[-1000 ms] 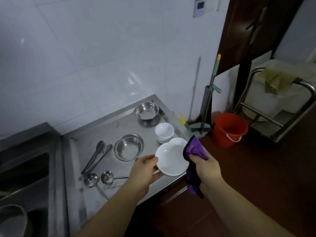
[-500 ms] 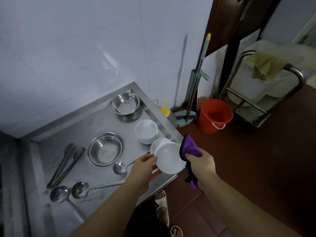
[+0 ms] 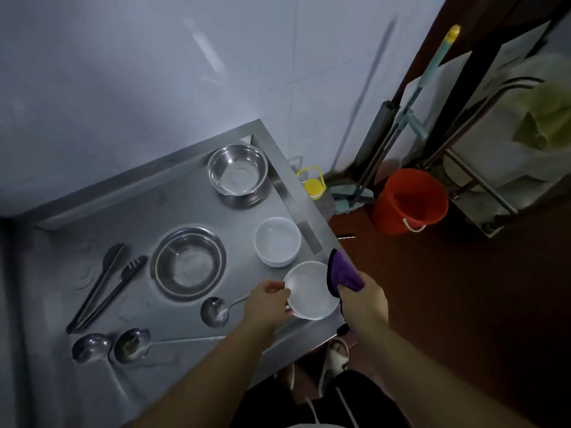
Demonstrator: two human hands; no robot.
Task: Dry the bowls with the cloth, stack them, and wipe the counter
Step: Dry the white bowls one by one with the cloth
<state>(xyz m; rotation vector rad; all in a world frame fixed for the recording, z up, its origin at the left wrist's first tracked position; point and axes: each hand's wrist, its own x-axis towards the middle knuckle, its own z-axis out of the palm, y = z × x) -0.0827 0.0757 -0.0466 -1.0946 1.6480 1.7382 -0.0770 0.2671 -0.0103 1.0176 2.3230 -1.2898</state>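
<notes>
— Where does the white bowl sit now?

— Over the front right corner of the steel counter, lower than a second ago, just in front of the stacked white bowls. The left hand pinches its left rim, thumb on top; the right hand grips the purple cloth bunched against its right rim.

— And what differs from the earlier frame?

— The camera has tipped down and swung right (the sink has gone from view), so sandalled feet show under the counter edge. The bowl was held more tilted before; now its mouth faces up.

— The rest?

— Two steel bowls, tongs and three ladles lie where they did. A red bucket stands on the floor to the right.
</notes>
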